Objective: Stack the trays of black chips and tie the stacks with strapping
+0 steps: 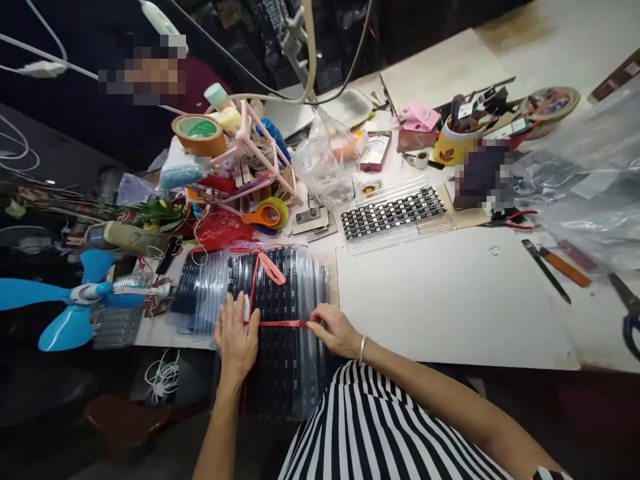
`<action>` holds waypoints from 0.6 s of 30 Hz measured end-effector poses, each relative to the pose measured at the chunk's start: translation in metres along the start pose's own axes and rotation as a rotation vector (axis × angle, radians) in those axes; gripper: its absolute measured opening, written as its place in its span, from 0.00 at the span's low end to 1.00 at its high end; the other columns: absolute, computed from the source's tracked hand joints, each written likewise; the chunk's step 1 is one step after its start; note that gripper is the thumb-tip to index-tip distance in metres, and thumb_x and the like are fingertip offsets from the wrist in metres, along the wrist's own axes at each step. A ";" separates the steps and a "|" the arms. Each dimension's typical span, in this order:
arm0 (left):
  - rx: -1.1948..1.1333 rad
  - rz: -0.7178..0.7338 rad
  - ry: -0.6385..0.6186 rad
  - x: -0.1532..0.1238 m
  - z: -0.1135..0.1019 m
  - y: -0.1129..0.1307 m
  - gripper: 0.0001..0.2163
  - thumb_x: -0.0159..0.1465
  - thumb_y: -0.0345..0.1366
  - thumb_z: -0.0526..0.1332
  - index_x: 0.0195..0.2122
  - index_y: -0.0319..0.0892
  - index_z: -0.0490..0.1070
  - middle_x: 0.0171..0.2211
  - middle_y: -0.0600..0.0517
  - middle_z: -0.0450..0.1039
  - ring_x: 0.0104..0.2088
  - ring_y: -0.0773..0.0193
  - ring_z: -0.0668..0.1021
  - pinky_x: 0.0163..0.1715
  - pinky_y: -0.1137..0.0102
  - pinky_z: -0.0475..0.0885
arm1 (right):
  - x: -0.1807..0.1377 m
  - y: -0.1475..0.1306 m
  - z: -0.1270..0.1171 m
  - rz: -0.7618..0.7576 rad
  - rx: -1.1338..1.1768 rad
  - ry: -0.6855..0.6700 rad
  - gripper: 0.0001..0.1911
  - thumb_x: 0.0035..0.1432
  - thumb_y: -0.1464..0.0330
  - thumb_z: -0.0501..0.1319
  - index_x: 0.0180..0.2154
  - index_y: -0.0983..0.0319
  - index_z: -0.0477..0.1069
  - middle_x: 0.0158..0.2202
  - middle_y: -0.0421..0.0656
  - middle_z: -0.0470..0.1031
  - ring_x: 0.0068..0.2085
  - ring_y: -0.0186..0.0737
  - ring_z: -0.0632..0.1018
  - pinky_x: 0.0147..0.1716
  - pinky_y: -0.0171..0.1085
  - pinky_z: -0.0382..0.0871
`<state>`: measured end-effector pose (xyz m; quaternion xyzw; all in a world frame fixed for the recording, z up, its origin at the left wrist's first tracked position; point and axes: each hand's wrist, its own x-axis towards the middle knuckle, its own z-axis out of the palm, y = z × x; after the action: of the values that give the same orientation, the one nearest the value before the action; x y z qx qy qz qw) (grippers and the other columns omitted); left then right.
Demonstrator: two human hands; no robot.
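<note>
A bundle of clear plastic tubes [280, 363] filled with black parts lies at the table's front edge and juts out over it. Red ribbon [280, 324] runs across and along the bundle, with a loose loop on its far part. My left hand [238, 337] rests flat on the bundle, fingers stretched out, beside the ribbon. My right hand [334, 329] pinches the ribbon's end between thumb and fingers and holds it taut to the right. A bracelet circles my right wrist.
A blue fan [83, 293] stands at the left edge. Behind the bundle are tape rolls on a pink rack [245, 133]. A tray of small black parts [395, 212] lies beyond the white board [450, 300]. Pliers, knives and scissors [631, 320] lie at the right.
</note>
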<state>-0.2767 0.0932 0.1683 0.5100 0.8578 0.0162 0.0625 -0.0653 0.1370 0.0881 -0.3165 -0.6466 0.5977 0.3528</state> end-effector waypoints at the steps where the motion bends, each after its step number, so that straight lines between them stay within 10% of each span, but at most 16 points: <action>1: -0.013 0.004 -0.016 0.001 -0.001 -0.002 0.29 0.66 0.51 0.45 0.64 0.40 0.51 0.66 0.41 0.45 0.65 0.47 0.50 0.60 0.48 0.49 | -0.002 0.001 0.001 -0.004 0.015 -0.020 0.09 0.60 0.66 0.54 0.28 0.61 0.62 0.28 0.39 0.66 0.31 0.35 0.67 0.35 0.37 0.60; 13: -0.054 0.030 -0.056 0.000 -0.007 -0.008 0.28 0.65 0.49 0.49 0.64 0.46 0.51 0.67 0.45 0.44 0.66 0.50 0.50 0.60 0.49 0.50 | -0.013 -0.001 -0.003 -0.069 0.009 -0.250 0.10 0.58 0.70 0.56 0.24 0.60 0.60 0.23 0.37 0.65 0.26 0.32 0.68 0.28 0.32 0.61; 18: -0.059 -0.089 -0.057 0.022 -0.022 0.016 0.23 0.64 0.48 0.51 0.58 0.45 0.62 0.65 0.43 0.51 0.64 0.42 0.52 0.57 0.37 0.46 | 0.028 -0.020 -0.024 -0.067 -0.198 -0.078 0.13 0.64 0.67 0.49 0.27 0.61 0.62 0.26 0.42 0.66 0.29 0.37 0.67 0.31 0.36 0.61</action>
<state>-0.2758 0.1207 0.1892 0.4695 0.8766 0.0241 0.1025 -0.0610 0.1718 0.1112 -0.3045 -0.7260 0.5307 0.3140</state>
